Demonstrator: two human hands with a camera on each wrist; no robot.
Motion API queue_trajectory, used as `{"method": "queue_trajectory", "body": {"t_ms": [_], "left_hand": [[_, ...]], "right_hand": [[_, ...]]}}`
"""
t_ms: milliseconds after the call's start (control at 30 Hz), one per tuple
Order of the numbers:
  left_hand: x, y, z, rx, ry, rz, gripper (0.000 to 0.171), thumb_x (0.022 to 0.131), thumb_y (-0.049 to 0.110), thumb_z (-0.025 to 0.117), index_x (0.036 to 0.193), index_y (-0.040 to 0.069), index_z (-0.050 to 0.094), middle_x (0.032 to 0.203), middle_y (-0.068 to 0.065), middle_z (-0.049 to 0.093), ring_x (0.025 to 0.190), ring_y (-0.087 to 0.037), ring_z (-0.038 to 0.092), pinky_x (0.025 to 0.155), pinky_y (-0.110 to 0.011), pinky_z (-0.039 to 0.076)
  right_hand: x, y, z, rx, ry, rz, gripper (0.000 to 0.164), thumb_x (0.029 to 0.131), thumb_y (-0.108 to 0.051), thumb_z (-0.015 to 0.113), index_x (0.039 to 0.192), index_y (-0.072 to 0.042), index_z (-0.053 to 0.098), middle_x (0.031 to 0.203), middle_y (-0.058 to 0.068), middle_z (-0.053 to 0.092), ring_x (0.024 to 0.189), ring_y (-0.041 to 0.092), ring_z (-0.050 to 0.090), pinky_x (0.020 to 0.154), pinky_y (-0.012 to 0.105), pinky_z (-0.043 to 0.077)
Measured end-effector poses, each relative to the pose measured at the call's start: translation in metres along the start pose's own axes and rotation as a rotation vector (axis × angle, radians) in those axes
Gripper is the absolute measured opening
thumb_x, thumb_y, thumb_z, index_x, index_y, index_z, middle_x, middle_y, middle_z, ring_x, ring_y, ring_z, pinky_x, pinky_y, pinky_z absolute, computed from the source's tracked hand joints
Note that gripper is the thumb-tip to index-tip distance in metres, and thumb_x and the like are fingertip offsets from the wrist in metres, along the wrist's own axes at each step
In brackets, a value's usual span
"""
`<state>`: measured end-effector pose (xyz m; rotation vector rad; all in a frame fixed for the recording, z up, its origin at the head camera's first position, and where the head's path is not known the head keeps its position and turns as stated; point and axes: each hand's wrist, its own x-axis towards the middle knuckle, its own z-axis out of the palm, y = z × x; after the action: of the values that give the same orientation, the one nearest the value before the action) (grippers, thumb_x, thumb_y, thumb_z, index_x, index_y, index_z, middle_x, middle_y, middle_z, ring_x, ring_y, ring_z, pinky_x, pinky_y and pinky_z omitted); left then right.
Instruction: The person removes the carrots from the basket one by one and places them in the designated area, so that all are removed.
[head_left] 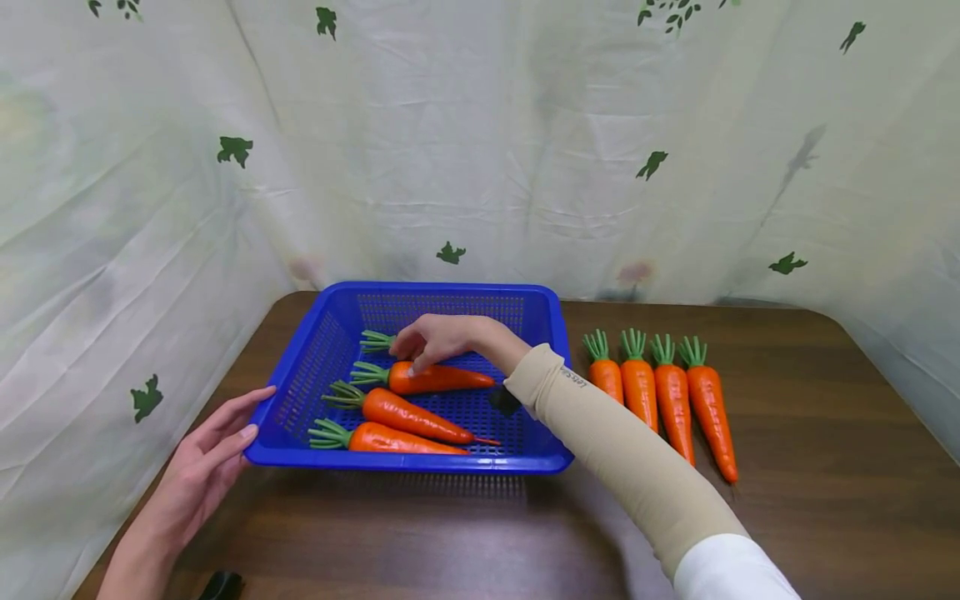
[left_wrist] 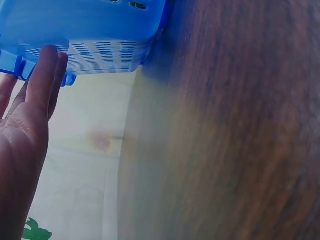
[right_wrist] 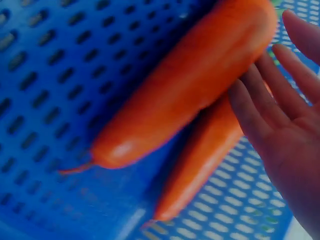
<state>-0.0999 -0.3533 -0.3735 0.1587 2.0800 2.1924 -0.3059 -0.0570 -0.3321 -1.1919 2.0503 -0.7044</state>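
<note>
Several orange carrots with green stalks lie in a blue plastic basket (head_left: pixel 408 460), among them a front carrot (head_left: pixel 405 440), a middle carrot (head_left: pixel 412 415) and one further back (head_left: pixel 442 379). My right hand (head_left: pixel 438 340) is over the back of the basket, its fingertips at the back carrots. Green stalks (head_left: pixel 377 342) show beside it, but the rest of that carrot is mostly hidden. In the right wrist view, the right hand's fingers are fairly straight alongside a carrot (right_wrist: pixel 175 95). My left hand (head_left: pixel 202 462) touches the basket's left front corner, fingers extended against its outside.
To the right of the basket, several more carrots (head_left: pixel 672 408) lie in a row on the brown wooden table (head_left: pixel 825 467), stalks toward the back. A pale curtain (head_left: pixel 487 167) with green leaf prints hangs behind the table. A small black object (head_left: pixel 222 586) shows at the lower left.
</note>
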Motion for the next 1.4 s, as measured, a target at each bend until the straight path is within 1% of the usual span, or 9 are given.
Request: {"method": "queue_trajectory", "body": {"t_ms": [167,400,533,700,833,933,1033,1200,1400], "left_hand": [[0.000,0.000,0.000,-0.003,-0.005,0.008,0.047,0.106,0.008,0.037,0.153,0.012,0.034,0.143,-0.002,0.042,0.118,-0.014,0.057,0.090,-0.031,0.053],[0.001,0.000,0.000,-0.010,0.000,-0.003,0.047,0.106,0.008,0.038,0.153,0.013,0.035,0.142,-0.001,0.043,0.118,-0.014,0.058,0.090,-0.032,0.053],[0.001,0.000,0.000,-0.016,-0.003,-0.001,0.047,0.106,0.007,0.037,0.153,0.012,0.035,0.142,-0.001,0.045,0.118,-0.015,0.058,0.090,-0.032,0.053],[0.000,0.001,0.000,-0.017,0.001,0.000,0.046,0.106,0.007,0.037,0.152,0.012,0.035,0.141,0.000,0.045,0.118,-0.015,0.058,0.090,-0.032,0.053],[0.001,0.000,0.000,-0.008,0.011,-0.010,0.046,0.106,0.009,0.038,0.152,0.013,0.036,0.142,0.000,0.044,0.118,-0.013,0.058,0.089,-0.032,0.053],[0.002,0.000,-0.001,-0.003,0.014,-0.018,0.047,0.106,0.009,0.039,0.153,0.013,0.035,0.143,-0.001,0.042,0.118,-0.013,0.058,0.089,-0.032,0.053],[0.003,-0.001,-0.002,-0.001,0.011,-0.022,0.047,0.106,0.010,0.039,0.153,0.014,0.035,0.143,-0.001,0.042,0.117,-0.013,0.058,0.089,-0.032,0.053],[0.004,-0.003,-0.004,0.005,0.014,-0.031,0.047,0.106,0.011,0.039,0.153,0.015,0.034,0.143,-0.001,0.040,0.117,-0.011,0.058,0.089,-0.032,0.053],[0.005,-0.007,-0.005,0.027,0.035,-0.041,0.048,0.106,0.012,0.041,0.153,0.017,0.035,0.144,-0.001,0.037,0.116,-0.009,0.058,0.089,-0.031,0.053]], "right_hand": [[-0.001,0.008,0.002,0.002,-0.016,0.004,0.048,0.091,-0.004,0.068,0.137,-0.001,0.056,0.131,0.010,0.060,0.117,0.017,0.056,0.095,0.018,0.042],[0.002,0.012,0.006,-0.042,-0.040,0.016,0.052,0.086,-0.007,0.074,0.136,-0.007,0.058,0.126,0.006,0.062,0.110,0.015,0.054,0.095,0.017,0.039],[0.002,0.010,0.007,-0.052,-0.041,0.039,0.052,0.087,-0.007,0.074,0.136,-0.008,0.058,0.129,0.007,0.061,0.111,0.014,0.054,0.094,0.016,0.040],[0.002,0.010,0.005,-0.066,-0.039,0.047,0.050,0.088,-0.008,0.074,0.136,-0.007,0.059,0.127,0.007,0.063,0.112,0.014,0.055,0.095,0.017,0.040],[0.002,0.009,0.003,-0.081,-0.020,0.055,0.049,0.088,-0.011,0.073,0.135,-0.007,0.059,0.128,0.007,0.063,0.115,0.015,0.055,0.098,0.020,0.040],[0.001,0.009,0.002,-0.079,-0.003,0.050,0.048,0.088,-0.012,0.074,0.134,-0.006,0.060,0.125,0.007,0.064,0.114,0.015,0.057,0.097,0.020,0.041],[0.001,0.009,0.001,-0.050,0.002,0.024,0.047,0.088,-0.010,0.073,0.133,-0.005,0.060,0.120,0.005,0.066,0.109,0.014,0.058,0.094,0.019,0.042],[0.001,0.009,-0.001,0.049,0.019,-0.048,0.042,0.089,-0.006,0.071,0.129,-0.003,0.061,0.111,0.005,0.068,0.101,0.015,0.061,0.090,0.020,0.046],[-0.001,0.007,-0.004,0.180,0.078,-0.068,0.047,0.087,-0.006,0.074,0.132,-0.002,0.060,0.115,0.005,0.068,0.108,0.014,0.061,0.091,0.022,0.048]]}}
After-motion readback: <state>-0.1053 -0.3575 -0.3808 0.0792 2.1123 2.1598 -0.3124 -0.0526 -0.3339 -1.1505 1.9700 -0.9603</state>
